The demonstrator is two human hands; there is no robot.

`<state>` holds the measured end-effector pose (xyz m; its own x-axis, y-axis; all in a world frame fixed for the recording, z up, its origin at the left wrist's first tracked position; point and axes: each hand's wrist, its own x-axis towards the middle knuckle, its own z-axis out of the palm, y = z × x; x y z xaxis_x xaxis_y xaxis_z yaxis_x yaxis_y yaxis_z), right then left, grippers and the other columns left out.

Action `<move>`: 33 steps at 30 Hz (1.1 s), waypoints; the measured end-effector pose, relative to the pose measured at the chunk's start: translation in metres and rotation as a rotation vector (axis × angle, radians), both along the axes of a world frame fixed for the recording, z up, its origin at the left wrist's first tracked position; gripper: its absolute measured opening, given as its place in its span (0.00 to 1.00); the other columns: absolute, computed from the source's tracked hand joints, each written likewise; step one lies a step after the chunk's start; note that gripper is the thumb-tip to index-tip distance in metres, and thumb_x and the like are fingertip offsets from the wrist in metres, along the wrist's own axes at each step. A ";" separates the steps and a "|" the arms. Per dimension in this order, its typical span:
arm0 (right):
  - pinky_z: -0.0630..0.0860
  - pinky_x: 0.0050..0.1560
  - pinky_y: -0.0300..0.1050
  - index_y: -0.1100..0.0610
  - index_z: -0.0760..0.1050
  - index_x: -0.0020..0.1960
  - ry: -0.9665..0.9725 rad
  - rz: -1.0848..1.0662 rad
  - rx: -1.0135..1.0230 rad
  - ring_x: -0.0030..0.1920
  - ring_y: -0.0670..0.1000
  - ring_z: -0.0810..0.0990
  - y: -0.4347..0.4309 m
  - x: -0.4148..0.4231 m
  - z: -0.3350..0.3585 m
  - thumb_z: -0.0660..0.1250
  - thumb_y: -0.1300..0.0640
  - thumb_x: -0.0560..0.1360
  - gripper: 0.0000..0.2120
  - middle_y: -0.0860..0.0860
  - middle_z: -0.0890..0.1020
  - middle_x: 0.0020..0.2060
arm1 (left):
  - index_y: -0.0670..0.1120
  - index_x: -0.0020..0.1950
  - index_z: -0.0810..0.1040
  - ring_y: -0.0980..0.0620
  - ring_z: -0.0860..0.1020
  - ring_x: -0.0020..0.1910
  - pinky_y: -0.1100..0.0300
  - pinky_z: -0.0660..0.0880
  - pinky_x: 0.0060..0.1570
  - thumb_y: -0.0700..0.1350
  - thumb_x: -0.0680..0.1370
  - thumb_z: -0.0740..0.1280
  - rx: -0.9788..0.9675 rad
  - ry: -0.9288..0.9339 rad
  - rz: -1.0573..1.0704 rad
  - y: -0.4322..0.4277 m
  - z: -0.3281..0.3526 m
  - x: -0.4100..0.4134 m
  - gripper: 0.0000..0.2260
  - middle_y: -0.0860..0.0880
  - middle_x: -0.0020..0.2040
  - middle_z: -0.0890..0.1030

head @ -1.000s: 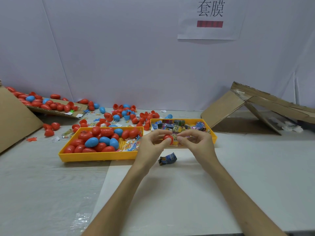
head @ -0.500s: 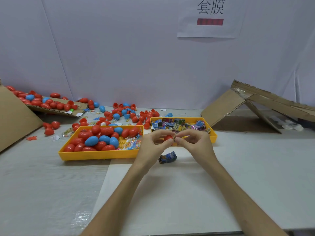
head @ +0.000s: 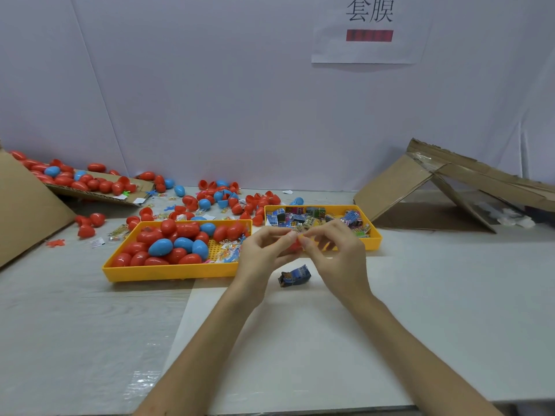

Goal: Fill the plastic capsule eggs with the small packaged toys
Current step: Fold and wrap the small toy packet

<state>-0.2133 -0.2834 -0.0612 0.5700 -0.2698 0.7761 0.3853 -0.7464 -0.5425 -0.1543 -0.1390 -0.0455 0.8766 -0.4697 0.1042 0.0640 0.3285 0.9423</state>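
Still untouched at the far left, loose capsule eggs (head: 90,184) lie on a cardboard sheet (head: 99,197) and across the table beyond it. Nearer, the left yellow tray (head: 168,270) holds red and blue closed eggs (head: 160,247), with small clear toy packets (head: 229,253) at its right end.

Just right of that tray, the left hand (head: 264,250) has its fingers curled round a red capsule egg (head: 295,245), held above the table between the two trays. A second ago most of that egg showed between the hands. Now only a red sliver shows, because the two hands have drawn together and their fingertips meet over it. On the table just near of the hands, a blue packaged toy (head: 295,276) lies where it lay before.

The right hand (head: 333,259) curls in from the other side, with thumb and forefinger pinching at the egg's upper edge. A pale yellow scrap there may be a toy packet, but it is too blurred to be sure. Behind this hand, the right yellow tray (head: 374,238) is full of printed toy packs (head: 300,219), and a collapsed cardboard box (head: 435,187) lies far right.

The closing-in reads as a toy being pressed into the egg or the halves being squeezed shut, so this egg seems close to done. Whether it has closed cannot be seen. Many open halves lie loose at the far side, so much of the job looks to be left.
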 end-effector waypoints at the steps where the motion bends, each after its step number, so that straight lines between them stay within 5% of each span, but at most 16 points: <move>1: 0.70 0.42 0.28 0.55 0.83 0.50 -0.001 0.001 -0.024 0.41 0.43 0.77 0.002 0.000 -0.001 0.76 0.57 0.74 0.06 0.48 0.78 0.43 | 0.39 0.55 0.81 0.43 0.86 0.50 0.58 0.82 0.47 0.43 0.75 0.74 -0.038 0.033 -0.008 0.001 0.000 0.000 0.12 0.41 0.48 0.86; 7: 0.76 0.54 0.34 0.57 0.81 0.62 -0.030 -0.029 -0.099 0.52 0.46 0.78 0.011 -0.002 -0.003 0.78 0.58 0.71 0.21 0.50 0.75 0.54 | 0.36 0.61 0.78 0.43 0.85 0.55 0.57 0.82 0.51 0.44 0.72 0.74 -0.177 0.166 -0.081 -0.001 0.003 -0.002 0.21 0.40 0.54 0.85; 17: 0.71 0.61 0.31 0.63 0.80 0.63 -0.164 -0.115 -0.160 0.57 0.48 0.78 0.017 -0.003 -0.004 0.76 0.66 0.71 0.20 0.56 0.79 0.54 | 0.38 0.65 0.76 0.45 0.83 0.59 0.59 0.82 0.53 0.43 0.75 0.72 -0.372 0.333 -0.230 -0.005 -0.002 -0.009 0.19 0.41 0.58 0.84; 24: 0.73 0.61 0.33 0.65 0.81 0.61 -0.206 -0.107 -0.193 0.57 0.50 0.79 0.015 -0.001 -0.007 0.74 0.68 0.74 0.16 0.57 0.80 0.55 | 0.40 0.68 0.76 0.47 0.81 0.64 0.58 0.80 0.57 0.46 0.77 0.71 -0.331 0.323 -0.236 -0.004 0.000 -0.010 0.21 0.41 0.66 0.80; 33: 0.75 0.61 0.35 0.63 0.80 0.64 -0.197 -0.092 -0.179 0.57 0.47 0.78 0.013 -0.001 -0.007 0.74 0.67 0.74 0.19 0.55 0.80 0.55 | 0.39 0.62 0.81 0.46 0.82 0.61 0.60 0.81 0.54 0.43 0.79 0.70 -0.372 0.374 -0.245 -0.004 -0.004 -0.007 0.13 0.40 0.61 0.83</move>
